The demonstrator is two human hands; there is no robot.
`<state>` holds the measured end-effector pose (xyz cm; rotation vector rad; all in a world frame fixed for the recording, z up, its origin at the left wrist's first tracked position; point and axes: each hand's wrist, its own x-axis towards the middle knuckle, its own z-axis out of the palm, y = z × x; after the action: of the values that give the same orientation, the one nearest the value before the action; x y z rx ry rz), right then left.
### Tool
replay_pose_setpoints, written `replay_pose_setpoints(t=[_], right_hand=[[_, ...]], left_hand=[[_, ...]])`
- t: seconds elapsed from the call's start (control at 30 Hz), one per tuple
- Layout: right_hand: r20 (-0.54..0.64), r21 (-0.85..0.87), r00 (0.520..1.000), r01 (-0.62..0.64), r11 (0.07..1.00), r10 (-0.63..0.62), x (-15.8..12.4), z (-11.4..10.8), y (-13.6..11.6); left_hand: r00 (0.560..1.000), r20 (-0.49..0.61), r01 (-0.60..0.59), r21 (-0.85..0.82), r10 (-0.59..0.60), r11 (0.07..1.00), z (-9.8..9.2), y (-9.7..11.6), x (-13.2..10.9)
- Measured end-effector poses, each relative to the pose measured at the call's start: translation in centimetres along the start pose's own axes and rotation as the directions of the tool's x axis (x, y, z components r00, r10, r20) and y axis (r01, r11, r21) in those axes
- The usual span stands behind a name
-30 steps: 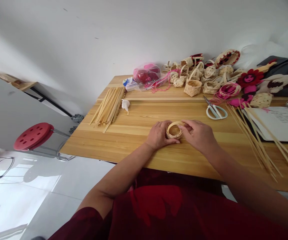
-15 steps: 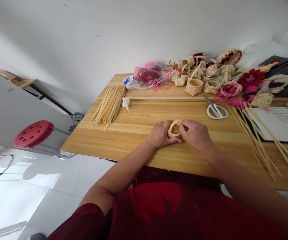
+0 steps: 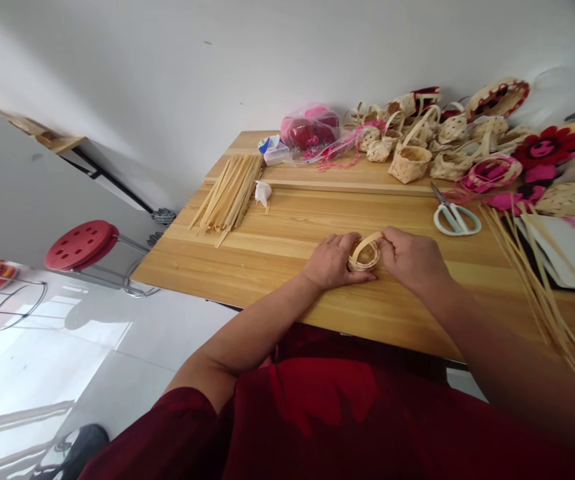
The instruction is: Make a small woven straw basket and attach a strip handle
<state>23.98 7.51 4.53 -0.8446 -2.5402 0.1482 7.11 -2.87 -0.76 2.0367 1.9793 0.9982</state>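
Note:
Between my left hand and my right hand is a small ring of pale woven strips, a little basket-like piece. A flat strip arches across its top. My left hand grips its left side, with the fingers curled around it. The fingertips of my right hand pinch its right side. Both hands rest on the wooden table, and part of the ring is hidden by my fingers.
Left of my hands lie a bundle of flat pale strips and a small white object. White-handled scissors and loose strips lie to the right. Several small woven baskets and pink-red crafts crowd the back edge.
The whole scene has shifted up and to the right as my head turned. My hands have rotated the ring slightly, and the arched strip now shows more across its top.

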Motion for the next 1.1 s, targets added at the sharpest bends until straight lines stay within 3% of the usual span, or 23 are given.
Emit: replay_pose_setpoints(t=[0.43,0.77,0.97,1.1], right_hand=[[0.058,-0.033,0.995,-0.076,0.997,0.078,0.9,0.8,-0.2],[0.089,-0.016,0.994,-0.066,0.998,0.067,0.8,0.1,-0.5],[-0.025,0.049,0.998,-0.065,0.997,0.066,-0.6,1.1,-0.5],[-0.021,0.055,0.998,-0.05,0.997,0.051,-0.8,1.1,-0.5]], left_hand=[[1.0,-0.026,-0.003,-0.055,0.002,0.998,0.8,-0.3,0.1],[1.0,-0.015,0.01,-0.072,-0.011,0.997,0.6,-0.3,0.2],[1.0,-0.03,-0.002,-0.069,0.0,0.998,0.6,-0.2,0.0],[1.0,-0.024,0.01,-0.063,-0.012,0.998,0.6,-0.3,0.0]])
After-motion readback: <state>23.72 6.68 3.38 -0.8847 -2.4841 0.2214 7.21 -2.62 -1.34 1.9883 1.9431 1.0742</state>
